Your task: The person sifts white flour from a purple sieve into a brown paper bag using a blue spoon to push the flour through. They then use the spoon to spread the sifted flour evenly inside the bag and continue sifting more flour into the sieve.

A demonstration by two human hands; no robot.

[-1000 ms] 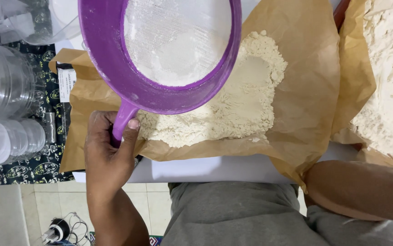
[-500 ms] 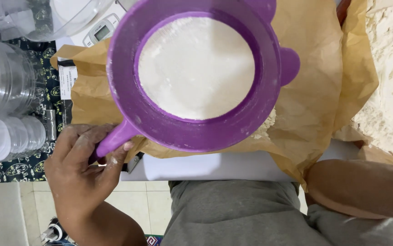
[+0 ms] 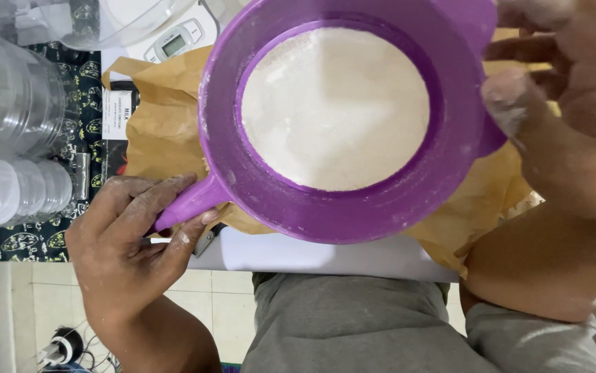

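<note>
Clear plastic jars [image 3: 8,131] are stacked at the far left on a patterned cloth [image 3: 84,83]. Beside them, the left hand [image 3: 129,242], dusted with flour, is closed around the handle of a purple sieve [image 3: 353,200]. The sieve is held level above brown paper [image 3: 163,131], and its mesh is covered with white flour [image 3: 336,107]. A small scale [image 3: 180,38] is seen behind its rim. At the right, the right hand [image 3: 560,103], blurred, is curled against the sieve's far rim, fingers bent, touching it.
</note>
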